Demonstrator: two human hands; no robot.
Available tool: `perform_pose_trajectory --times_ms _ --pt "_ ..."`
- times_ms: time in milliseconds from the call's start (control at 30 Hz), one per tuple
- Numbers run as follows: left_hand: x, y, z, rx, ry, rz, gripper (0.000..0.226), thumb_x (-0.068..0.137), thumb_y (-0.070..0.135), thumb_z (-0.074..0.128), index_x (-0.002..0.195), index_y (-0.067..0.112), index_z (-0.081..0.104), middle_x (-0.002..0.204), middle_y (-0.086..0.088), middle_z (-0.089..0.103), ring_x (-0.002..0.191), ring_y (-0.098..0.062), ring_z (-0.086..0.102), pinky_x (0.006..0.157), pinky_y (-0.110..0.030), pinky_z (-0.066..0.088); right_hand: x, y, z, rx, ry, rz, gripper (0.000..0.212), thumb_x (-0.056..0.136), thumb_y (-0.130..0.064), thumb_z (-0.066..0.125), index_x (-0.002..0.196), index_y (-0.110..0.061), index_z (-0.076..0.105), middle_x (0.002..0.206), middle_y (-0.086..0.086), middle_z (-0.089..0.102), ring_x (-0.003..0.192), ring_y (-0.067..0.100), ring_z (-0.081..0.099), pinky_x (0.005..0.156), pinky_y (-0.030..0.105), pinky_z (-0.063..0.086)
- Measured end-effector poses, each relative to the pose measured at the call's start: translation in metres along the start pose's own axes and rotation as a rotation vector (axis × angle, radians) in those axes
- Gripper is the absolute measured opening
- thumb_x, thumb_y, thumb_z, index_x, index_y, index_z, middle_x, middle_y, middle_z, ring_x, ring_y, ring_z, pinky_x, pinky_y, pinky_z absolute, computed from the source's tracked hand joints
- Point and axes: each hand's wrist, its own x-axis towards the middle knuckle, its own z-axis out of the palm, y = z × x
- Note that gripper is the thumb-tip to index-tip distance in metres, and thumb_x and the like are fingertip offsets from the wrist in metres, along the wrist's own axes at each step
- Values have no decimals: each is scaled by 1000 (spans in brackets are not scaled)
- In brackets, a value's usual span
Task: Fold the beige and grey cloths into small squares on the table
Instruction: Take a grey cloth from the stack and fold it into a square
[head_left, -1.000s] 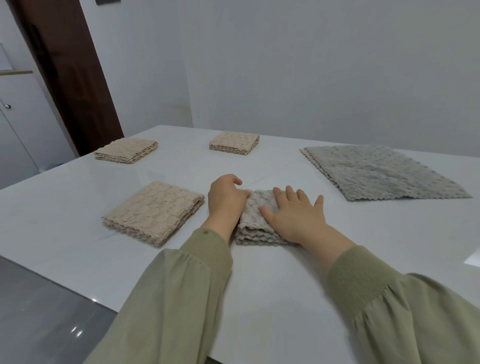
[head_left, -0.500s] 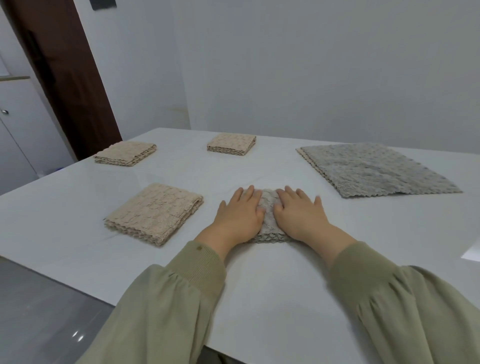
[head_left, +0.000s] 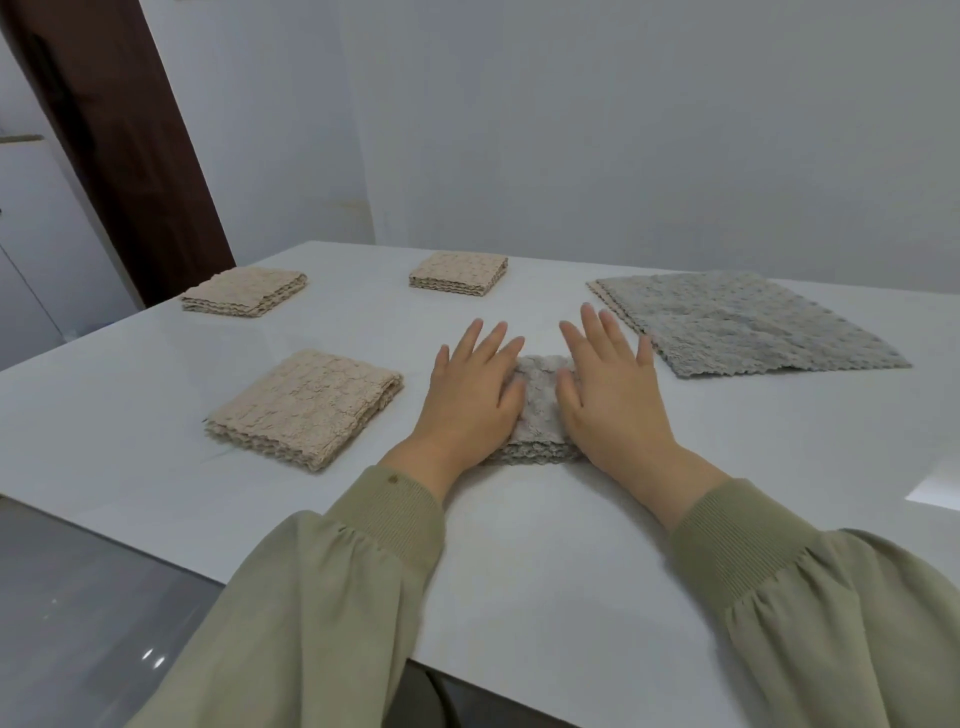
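A small folded grey cloth (head_left: 537, 410) lies on the white table (head_left: 519, 571) in front of me. My left hand (head_left: 467, 395) lies flat on its left side and my right hand (head_left: 610, 395) flat on its right side, fingers spread, palms down. Only a strip of the cloth shows between them. A stack of flat unfolded grey cloths (head_left: 737, 322) lies at the right. Three folded beige cloths rest on the table: one near left (head_left: 306, 405), one far left (head_left: 244, 291), one far centre (head_left: 460, 273).
The table's near edge runs diagonally from left to bottom centre, with grey floor (head_left: 78, 597) below it. A dark wooden door frame (head_left: 119, 145) stands at the back left, and a white wall (head_left: 623, 130) runs behind the table.
My left hand went from curled at the cloth's left edge to flat on it. Both hands have since slid apart a little, with fingers stretched forward and more cloth showing between them.
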Motion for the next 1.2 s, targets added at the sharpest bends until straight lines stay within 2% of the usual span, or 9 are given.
perform_pose_trajectory --times_ms 167,333,467,567,700,833,933,1067,1200 --pt "5 -4 8 58 -370 -69 57 101 42 22 152 23 5 160 8 -4 146 -14 -11 117 -46 1 0 4 13 -30 -398 145 58 99 -40 22 151 -21 8 160 0 -1 147 20 -1 115 50 -1" --pt "6 -8 12 -48 -235 -99 55 101 41 27 151 20 16 159 3 8 146 -16 2 118 -47 7 1 6 12 62 -318 155 57 97 -40 28 150 -21 17 160 3 7 146 19 7 115 51 3" --pt "17 -20 10 -168 43 -405 54 100 44 23 135 8 42 139 -12 46 130 -31 36 105 -41 31 9 12 7 282 -97 285 52 98 -36 32 145 -13 32 154 9 26 143 22 21 116 48 13" --pt "34 -27 8 -3 -84 -543 67 94 56 16 123 9 55 125 -12 55 119 -33 39 94 -41 34 13 14 5 358 -98 367 48 98 -33 33 140 -10 38 134 11 52 127 29 43 108 46 30" --pt "53 -23 2 -61 -208 -610 50 86 58 46 98 13 63 103 -4 64 112 -27 44 89 -39 42 27 18 5 467 -232 470 63 83 -40 42 141 -17 33 122 10 60 115 32 53 102 47 38" --pt "79 -16 -14 -341 -224 -526 22 88 29 61 79 13 49 81 -2 55 74 -17 54 64 -30 44 61 30 4 547 -335 439 60 86 -44 45 140 -18 36 124 0 53 105 21 53 90 32 41" --pt "103 -22 -21 -723 -244 -493 20 84 22 68 94 13 54 95 -9 63 89 -25 64 76 -38 52 94 41 2 519 -346 343 44 92 -43 47 128 -18 51 127 3 55 108 19 53 85 29 39" --pt "135 -32 -21 -883 -213 -461 25 83 9 69 102 18 56 87 -2 54 77 -17 57 64 -27 45 132 50 -5 562 -523 348 43 88 -53 50 96 -15 69 98 1 69 85 17 64 67 29 49" --pt "143 -36 -24 -1086 -271 -603 34 81 7 71 111 16 59 97 -8 63 83 -19 65 72 -29 53 142 50 -12 675 -644 382 34 87 -46 60 79 -14 68 71 -5 64 61 8 59 53 20 42"
